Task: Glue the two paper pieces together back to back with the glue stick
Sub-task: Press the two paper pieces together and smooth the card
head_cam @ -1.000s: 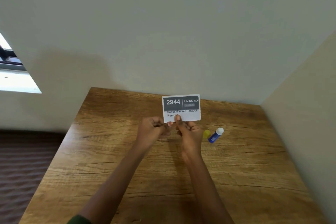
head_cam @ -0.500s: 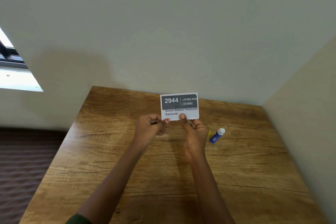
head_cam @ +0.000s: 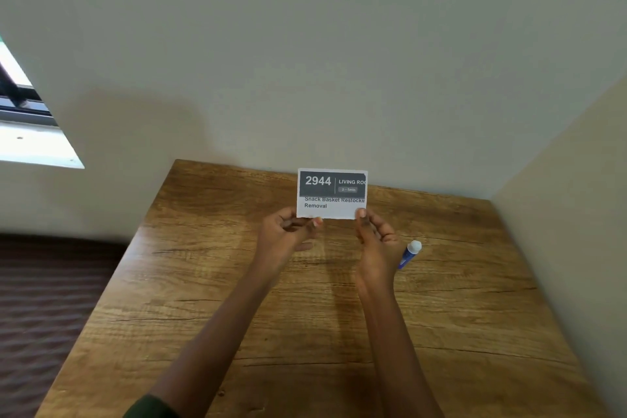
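Note:
A white paper card (head_cam: 332,193) with a dark header reading "2944" is held upright above the wooden table (head_cam: 305,332), printed side facing me. My left hand (head_cam: 288,234) pinches its lower left corner and my right hand (head_cam: 375,237) pinches its lower right corner. Whether a second paper piece lies behind it is hidden. A blue glue stick (head_cam: 410,254) with a white cap lies on the table just right of my right hand, partly hidden by it.
The table stands in a corner, with a pale wall behind it and another wall on the right. A window sill (head_cam: 30,142) is at the far left. Dark ribbed flooring (head_cam: 44,309) lies left of the table.
My hands have slid apart along the card's bottom edge, from its middle to the two lower corners. The yellow item beside the glue stick is now hidden behind my right hand.

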